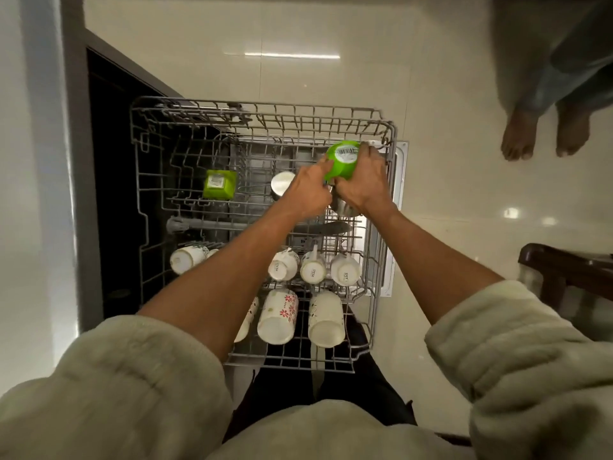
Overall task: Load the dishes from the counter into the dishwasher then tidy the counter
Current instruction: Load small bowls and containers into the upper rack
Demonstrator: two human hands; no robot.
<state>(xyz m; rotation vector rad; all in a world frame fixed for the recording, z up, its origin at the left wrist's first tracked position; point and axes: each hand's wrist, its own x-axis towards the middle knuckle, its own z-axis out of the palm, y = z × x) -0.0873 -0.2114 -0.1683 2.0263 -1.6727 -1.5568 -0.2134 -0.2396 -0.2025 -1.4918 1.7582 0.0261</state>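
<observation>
Green cup (341, 161), upturned with barcode label uppermost, is gripped by curled fingers of right hand (363, 184) and pinched by left hand (308, 190) above far right corner of dishwasher rack (388, 127).

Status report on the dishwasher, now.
Both hands, left and right, grip the green cup, upside down over the upper rack's far right corner. Steel cup right below it.

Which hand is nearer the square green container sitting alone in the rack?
Left. The left hand is nearer the square green container, though apart from it. The right hand is farther right, gripping the round green cup.
</observation>
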